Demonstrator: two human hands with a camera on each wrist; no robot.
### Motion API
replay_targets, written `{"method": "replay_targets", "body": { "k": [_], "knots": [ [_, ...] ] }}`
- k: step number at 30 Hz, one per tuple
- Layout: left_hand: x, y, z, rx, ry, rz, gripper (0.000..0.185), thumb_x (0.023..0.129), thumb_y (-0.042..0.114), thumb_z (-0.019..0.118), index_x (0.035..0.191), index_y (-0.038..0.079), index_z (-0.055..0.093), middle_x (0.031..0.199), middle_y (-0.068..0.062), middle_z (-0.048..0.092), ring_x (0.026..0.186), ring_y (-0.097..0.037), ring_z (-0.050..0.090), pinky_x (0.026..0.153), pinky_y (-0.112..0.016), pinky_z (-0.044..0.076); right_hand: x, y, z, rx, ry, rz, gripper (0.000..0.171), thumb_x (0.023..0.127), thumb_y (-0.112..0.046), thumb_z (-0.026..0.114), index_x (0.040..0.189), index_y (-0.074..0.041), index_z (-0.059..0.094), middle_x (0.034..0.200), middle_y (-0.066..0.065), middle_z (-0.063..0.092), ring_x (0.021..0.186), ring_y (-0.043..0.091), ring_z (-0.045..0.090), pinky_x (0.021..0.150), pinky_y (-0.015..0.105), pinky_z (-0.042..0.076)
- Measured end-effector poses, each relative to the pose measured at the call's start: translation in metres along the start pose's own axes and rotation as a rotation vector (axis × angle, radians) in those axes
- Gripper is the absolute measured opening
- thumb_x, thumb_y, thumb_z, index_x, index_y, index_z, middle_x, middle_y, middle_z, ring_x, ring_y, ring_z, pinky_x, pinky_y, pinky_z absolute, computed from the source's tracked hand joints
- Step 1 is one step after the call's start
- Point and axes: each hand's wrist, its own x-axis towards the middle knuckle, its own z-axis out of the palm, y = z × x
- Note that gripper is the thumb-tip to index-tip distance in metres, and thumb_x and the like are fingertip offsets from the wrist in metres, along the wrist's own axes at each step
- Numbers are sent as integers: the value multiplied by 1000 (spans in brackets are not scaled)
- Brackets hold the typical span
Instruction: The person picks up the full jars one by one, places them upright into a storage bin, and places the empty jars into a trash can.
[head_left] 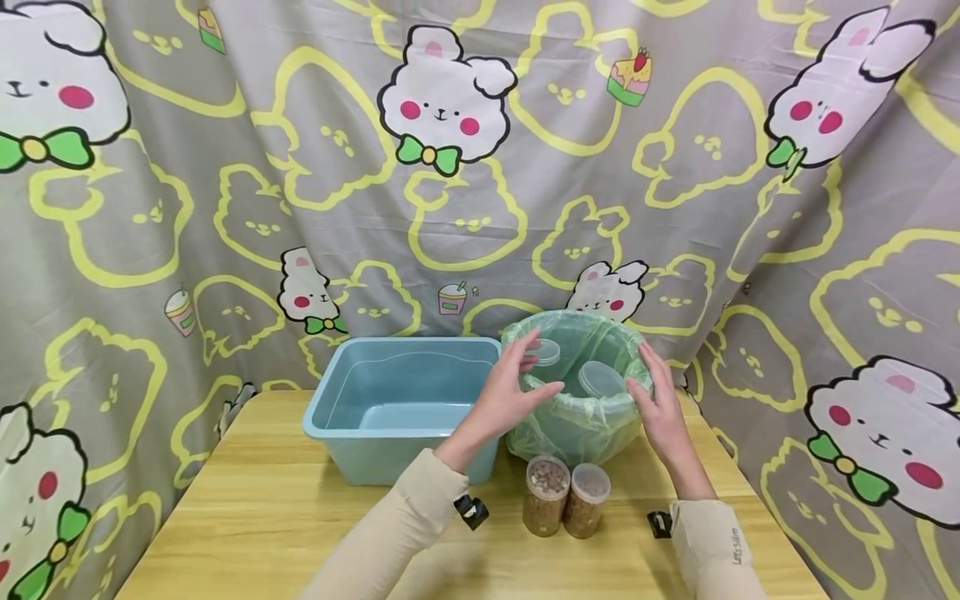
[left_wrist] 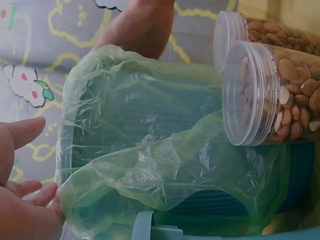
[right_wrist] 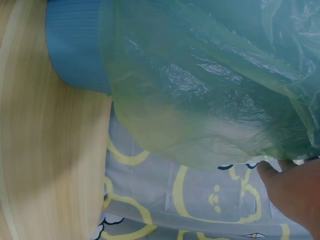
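Left hand (head_left: pixel 508 398) stands at the near-left edge of a green plastic bag (head_left: pixel 577 433), its fingers spread and thumb well apart, with fingertips touching the bag's rim in the left wrist view. The right hand (head_left: pixel 663 414) is at the opposite side, fingers extended along the bag's right edge and touching it, thumb apart from them; how firmly it presses cannot be told. So the bag lies between the two hands, its mouth facing up, draped over the rim of a blue bin (right_wrist: pixel 75 45) whose ribbed lower part shows beneath the film.

Inside the lined bin are two clear round pieces, a left one (head_left: pixel 545 352) and a right one (head_left: pixel 600 379); whether they are loose lids or capped containers is unclear. Just in front of the bin, two clear jars of nuts stand upright side by side, a left jar (head_left: pixel 546 500) and a right jar (head_left: pixel 587 504). Left of the bin, close beside it, is a rectangular blue tub (head_left: pixel 405 454). All rest on a wooden table (head_left: pixel 247 500), with a rabbit-patterned curtain (head_left: pixel 465 208) behind.
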Motion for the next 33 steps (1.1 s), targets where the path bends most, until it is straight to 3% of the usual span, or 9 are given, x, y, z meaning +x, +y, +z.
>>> {"method": "replay_targets", "body": {
  "k": [10, 17, 25, 33],
  "knots": [
    [-2, -5, 0, -22, 5, 13, 79, 96, 27, 76, 162, 22, 32, 158, -10, 43, 139, -26, 53, 115, -41, 44, -2, 4, 1, -8, 8, 10, 62, 107, -17, 52, 163, -3, 28, 171, 17, 19, 157, 41, 16, 126, 57, 12],
    [-4, -6, -4, -48, 15, 52, 78, 96, 19, 76, 161, 20, 34, 155, -15, 46, 138, -29, 54, 116, -39, 44, -2, 1, 1, 1, 8, -6, 62, 106, -14, 53, 162, -3, 29, 170, 19, 21, 156, 42, 17, 125, 60, 13],
    [-10, -7, -6, 34, 43, 136, 70, 98, 18, 73, 158, 16, 39, 151, -14, 50, 136, -35, 54, 114, -47, 44, -1, 2, 1, -8, 6, 5, 62, 107, -16, 52, 163, -2, 28, 171, 18, 20, 156, 42, 17, 125, 59, 13],
    [-16, -9, -9, 112, 74, 141, 54, 97, 21, 74, 147, 13, 54, 142, -9, 56, 133, -28, 55, 111, -48, 46, 1, 5, 2, -24, 11, -5, 62, 108, -19, 50, 163, -1, 27, 171, 18, 19, 156, 43, 17, 125, 55, 13]
  ]
}}
